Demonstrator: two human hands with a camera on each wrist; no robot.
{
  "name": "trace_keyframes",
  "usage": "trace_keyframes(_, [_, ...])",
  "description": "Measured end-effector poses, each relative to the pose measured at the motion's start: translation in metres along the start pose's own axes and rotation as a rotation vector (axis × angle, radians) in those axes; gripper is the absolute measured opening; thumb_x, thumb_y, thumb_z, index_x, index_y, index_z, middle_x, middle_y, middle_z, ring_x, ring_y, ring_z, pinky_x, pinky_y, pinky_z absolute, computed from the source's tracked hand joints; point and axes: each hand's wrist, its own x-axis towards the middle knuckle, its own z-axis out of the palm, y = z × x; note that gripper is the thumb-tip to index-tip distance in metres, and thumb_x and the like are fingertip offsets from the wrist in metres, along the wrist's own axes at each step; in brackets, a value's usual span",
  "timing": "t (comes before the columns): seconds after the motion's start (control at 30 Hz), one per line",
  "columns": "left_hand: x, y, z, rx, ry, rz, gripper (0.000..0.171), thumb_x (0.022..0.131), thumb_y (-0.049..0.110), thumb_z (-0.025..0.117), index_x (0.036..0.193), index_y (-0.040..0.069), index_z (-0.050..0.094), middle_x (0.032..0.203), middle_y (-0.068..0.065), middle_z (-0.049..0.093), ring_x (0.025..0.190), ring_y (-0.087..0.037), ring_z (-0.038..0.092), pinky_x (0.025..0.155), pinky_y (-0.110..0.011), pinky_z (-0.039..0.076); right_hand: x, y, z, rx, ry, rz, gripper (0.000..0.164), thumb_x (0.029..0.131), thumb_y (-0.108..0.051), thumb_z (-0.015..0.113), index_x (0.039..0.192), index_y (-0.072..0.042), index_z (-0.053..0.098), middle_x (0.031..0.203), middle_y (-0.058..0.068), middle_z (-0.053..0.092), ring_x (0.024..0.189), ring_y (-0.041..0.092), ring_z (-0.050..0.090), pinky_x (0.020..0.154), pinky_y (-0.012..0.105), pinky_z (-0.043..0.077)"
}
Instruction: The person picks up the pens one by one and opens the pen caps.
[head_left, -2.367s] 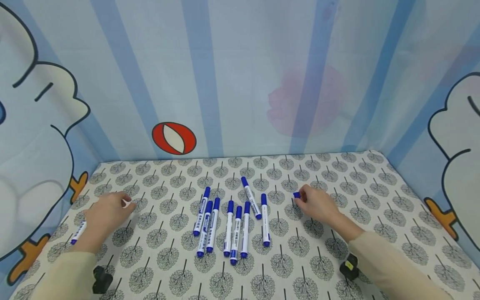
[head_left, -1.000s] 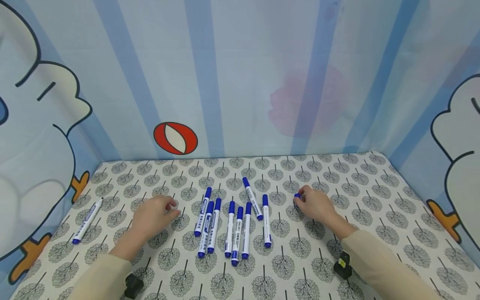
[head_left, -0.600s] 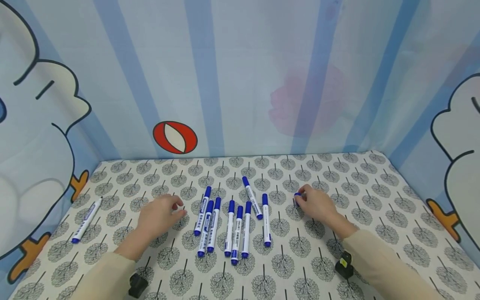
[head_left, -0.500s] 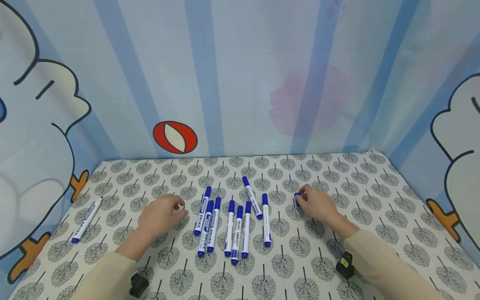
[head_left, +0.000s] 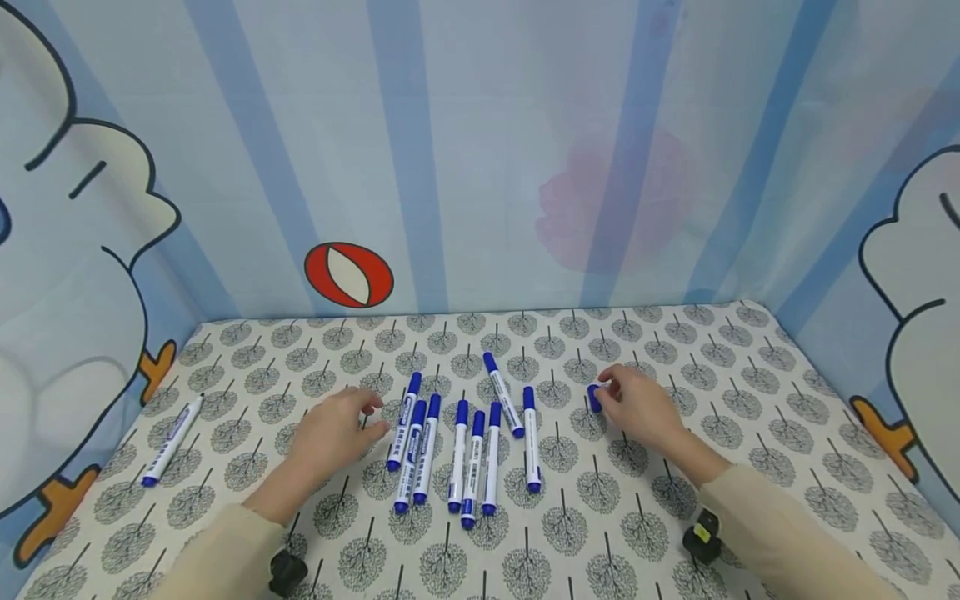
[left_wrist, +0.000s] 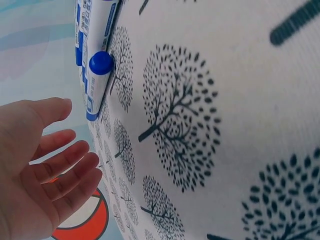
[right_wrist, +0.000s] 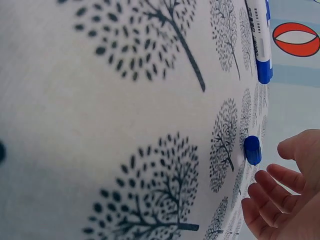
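My left hand (head_left: pixel 341 429) hovers just left of the row of blue-capped whiteboard markers, fingers relaxed and holding nothing. In the left wrist view its thumb and fingers (left_wrist: pixel 75 185) are spread apart, close to the nearest marker (left_wrist: pixel 100 75). A loose blue marker cap (head_left: pixel 594 398) lies on the cloth at the right. Right beside it is my right hand (head_left: pixel 637 408), its fingers loosely curved. The right wrist view shows a gap between that cap (right_wrist: pixel 253 150) and the thumb. An uncapped marker (head_left: pixel 172 442) with its dark tip showing lies at the far left.
Several capped markers lie roughly side by side mid-table, with one slanted marker (head_left: pixel 504 396) behind them and another marker (head_left: pixel 531 440) at their right end. A tree-patterned cloth (head_left: pixel 562 533) covers the table. A striped cartoon backdrop (head_left: pixel 480 150) stands behind it.
My left hand has moved right, from over the uncapped marker to beside the capped ones. My right hand, which pinched the blue cap earlier, has let go of it and drawn slightly away.
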Motion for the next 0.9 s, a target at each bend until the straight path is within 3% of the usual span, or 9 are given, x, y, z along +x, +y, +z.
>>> trace_keyframes(0.17, [0.001, 0.002, 0.003, -0.016, 0.0, -0.004, 0.048, 0.077, 0.031, 0.071, 0.117, 0.008, 0.058, 0.103, -0.006, 0.064, 0.077, -0.019, 0.062, 0.057, -0.029, 0.049, -0.002, -0.002, -0.003, -0.011, 0.006, -0.042, 0.026, 0.085, -0.018, 0.062, 0.107, -0.003, 0.061, 0.089, 0.007, 0.064, 0.068, 0.014, 0.057, 0.056, 0.027, 0.046])
trace_keyframes(0.37, [-0.001, 0.006, 0.006, -0.075, -0.005, -0.022, 0.05, 0.076, 0.028, 0.072, 0.119, 0.009, 0.057, 0.11, -0.008, 0.063, 0.088, -0.023, 0.062, 0.063, -0.032, 0.052, -0.004, -0.006, -0.005, -0.029, 0.032, -0.115, 0.027, 0.083, -0.018, 0.065, 0.107, -0.006, 0.062, 0.092, 0.007, 0.064, 0.073, 0.017, 0.058, 0.058, 0.028, 0.047])
trace_keyframes(0.53, [-0.001, 0.009, 0.01, -0.121, 0.003, -0.029, 0.048, 0.076, 0.026, 0.072, 0.119, 0.01, 0.058, 0.109, -0.007, 0.063, 0.085, -0.021, 0.063, 0.059, -0.029, 0.051, -0.003, -0.008, -0.007, -0.062, 0.083, -0.181, 0.023, 0.082, -0.018, 0.066, 0.103, -0.008, 0.064, 0.091, 0.006, 0.064, 0.074, 0.017, 0.059, 0.058, 0.028, 0.048])
trace_keyframes(0.9, [0.003, 0.011, 0.021, -0.138, -0.016, -0.04, 0.049, 0.073, 0.026, 0.073, 0.117, 0.007, 0.059, 0.101, -0.006, 0.063, 0.073, -0.013, 0.058, 0.057, -0.024, 0.046, -0.003, -0.018, -0.012, -0.092, 0.098, -0.293, 0.022, 0.082, -0.017, 0.066, 0.101, -0.008, 0.065, 0.092, 0.004, 0.065, 0.08, 0.02, 0.062, 0.063, 0.028, 0.05])
